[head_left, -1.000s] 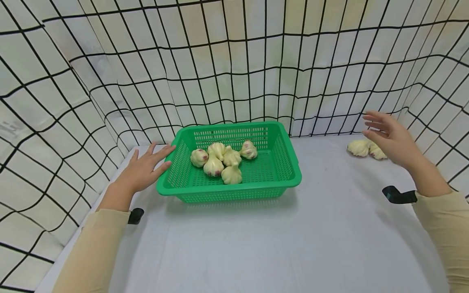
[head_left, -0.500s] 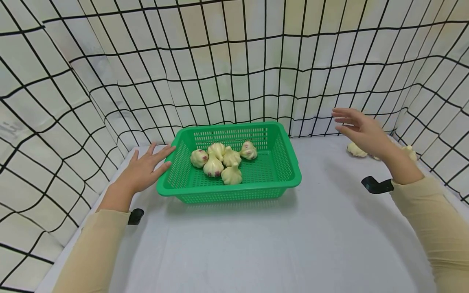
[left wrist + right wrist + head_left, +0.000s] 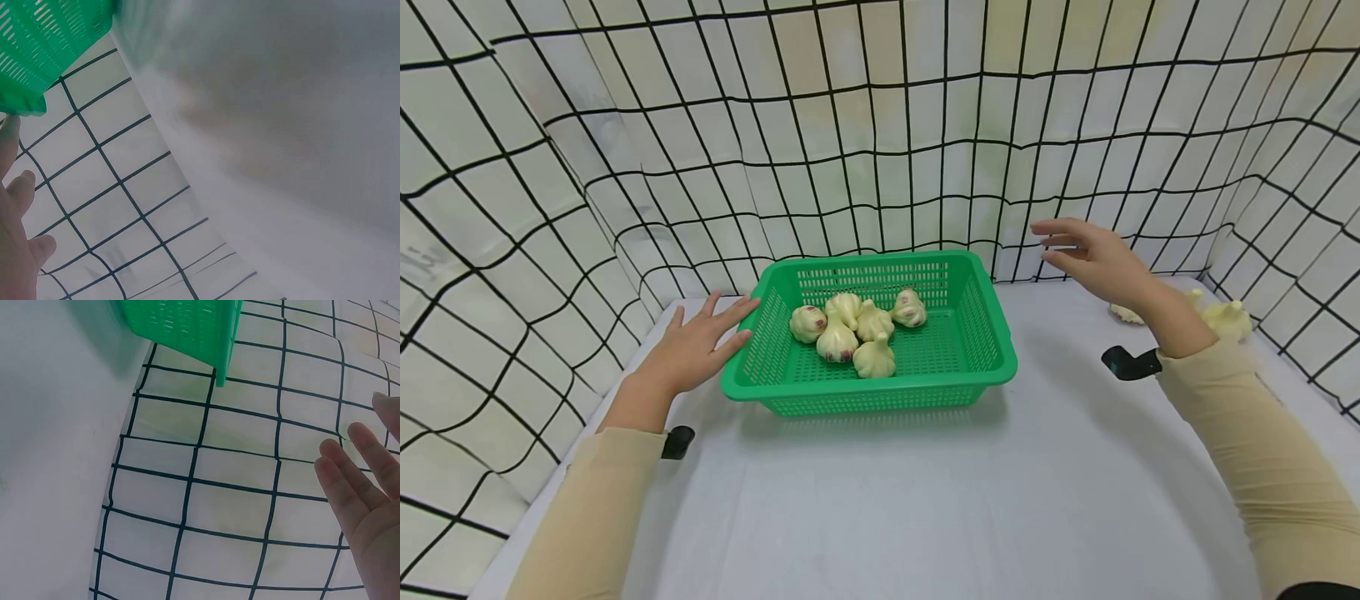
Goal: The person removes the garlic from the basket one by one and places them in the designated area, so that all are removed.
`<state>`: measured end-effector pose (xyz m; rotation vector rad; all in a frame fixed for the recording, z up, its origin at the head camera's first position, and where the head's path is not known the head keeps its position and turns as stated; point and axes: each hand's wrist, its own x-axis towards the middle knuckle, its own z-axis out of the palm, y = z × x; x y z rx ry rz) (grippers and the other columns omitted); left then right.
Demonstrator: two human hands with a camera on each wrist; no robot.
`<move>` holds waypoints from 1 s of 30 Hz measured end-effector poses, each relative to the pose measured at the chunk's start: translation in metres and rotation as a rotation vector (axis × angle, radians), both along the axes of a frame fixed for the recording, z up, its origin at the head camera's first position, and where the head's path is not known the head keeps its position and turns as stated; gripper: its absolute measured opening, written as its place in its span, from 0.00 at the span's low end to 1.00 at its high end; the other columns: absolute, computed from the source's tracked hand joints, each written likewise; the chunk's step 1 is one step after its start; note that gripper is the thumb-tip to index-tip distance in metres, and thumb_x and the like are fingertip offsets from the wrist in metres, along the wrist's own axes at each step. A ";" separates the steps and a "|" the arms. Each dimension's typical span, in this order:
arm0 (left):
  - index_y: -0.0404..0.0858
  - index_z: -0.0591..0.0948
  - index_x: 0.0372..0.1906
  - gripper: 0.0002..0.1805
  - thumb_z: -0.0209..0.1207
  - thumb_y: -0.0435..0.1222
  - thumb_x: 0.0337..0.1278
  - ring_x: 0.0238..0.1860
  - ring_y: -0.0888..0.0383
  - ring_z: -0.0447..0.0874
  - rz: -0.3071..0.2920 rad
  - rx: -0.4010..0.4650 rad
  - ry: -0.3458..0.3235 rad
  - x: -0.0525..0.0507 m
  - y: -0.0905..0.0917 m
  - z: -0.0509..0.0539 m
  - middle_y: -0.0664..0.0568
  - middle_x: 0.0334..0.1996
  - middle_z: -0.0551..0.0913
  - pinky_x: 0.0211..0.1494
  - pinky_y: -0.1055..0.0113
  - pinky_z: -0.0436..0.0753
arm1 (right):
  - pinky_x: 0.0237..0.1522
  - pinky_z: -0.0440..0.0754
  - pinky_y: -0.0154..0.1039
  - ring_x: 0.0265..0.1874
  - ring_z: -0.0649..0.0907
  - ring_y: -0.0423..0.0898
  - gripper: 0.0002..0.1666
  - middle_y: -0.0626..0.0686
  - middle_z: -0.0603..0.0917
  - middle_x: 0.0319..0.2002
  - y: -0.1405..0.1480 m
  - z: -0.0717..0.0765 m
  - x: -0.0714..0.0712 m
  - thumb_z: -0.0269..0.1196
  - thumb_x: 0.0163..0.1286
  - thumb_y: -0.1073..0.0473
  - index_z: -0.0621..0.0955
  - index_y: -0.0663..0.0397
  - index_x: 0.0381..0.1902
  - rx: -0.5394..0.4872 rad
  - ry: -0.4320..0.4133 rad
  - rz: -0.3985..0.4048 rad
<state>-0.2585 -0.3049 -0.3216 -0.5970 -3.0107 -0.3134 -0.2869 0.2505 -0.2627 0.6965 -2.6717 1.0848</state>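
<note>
A green perforated plastic basket (image 3: pixel 880 390) stands on the white tabletop, with several garlic bulbs (image 3: pixel 837 337) grouped in its left and middle part. My left hand (image 3: pixel 688 350) touches the basket's left rim with its fingers spread. In the left wrist view, a fingertip of that hand meets the green rim (image 3: pixel 25 106). To the right of the basket my right hand (image 3: pixel 1101 260) hovers above the table, its fingers extended and holding nothing. Behind the right forearm lie more garlic bulbs (image 3: pixel 1227 319), partly hidden by the arm.
A black grid net (image 3: pixel 925 154) over white sheeting rises behind the table and along both sides. The white tabletop (image 3: pixel 880 500) stretches in front of the basket. A black strap mount (image 3: pixel 1131 363) sits on the right wrist, another (image 3: pixel 677 442) on the left.
My right hand has moved left from above the garlic bulbs at the right toward the basket, uncovering some bulbs and covering others. The left hand and the basket have stayed in place.
</note>
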 end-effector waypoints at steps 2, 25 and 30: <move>0.47 0.56 0.83 0.35 0.41 0.56 0.81 0.81 0.35 0.37 -0.001 0.000 0.001 0.000 0.000 0.000 0.42 0.80 0.56 0.74 0.30 0.31 | 0.64 0.75 0.59 0.68 0.74 0.60 0.26 0.59 0.73 0.71 -0.005 0.001 -0.003 0.57 0.81 0.61 0.72 0.59 0.73 -0.005 0.009 0.018; 0.48 0.55 0.83 0.35 0.41 0.57 0.81 0.81 0.35 0.37 -0.001 0.000 0.010 -0.002 -0.002 -0.001 0.42 0.80 0.56 0.74 0.29 0.31 | 0.67 0.74 0.54 0.66 0.77 0.59 0.21 0.62 0.78 0.66 -0.067 0.019 -0.028 0.58 0.80 0.62 0.77 0.62 0.67 -0.030 0.063 0.136; 0.47 0.55 0.83 0.35 0.41 0.57 0.81 0.81 0.35 0.36 0.001 0.002 -0.001 0.000 0.000 0.000 0.42 0.80 0.55 0.74 0.29 0.30 | 0.66 0.75 0.55 0.65 0.78 0.58 0.21 0.60 0.78 0.66 -0.078 0.018 -0.032 0.58 0.80 0.62 0.79 0.60 0.66 -0.077 0.052 0.128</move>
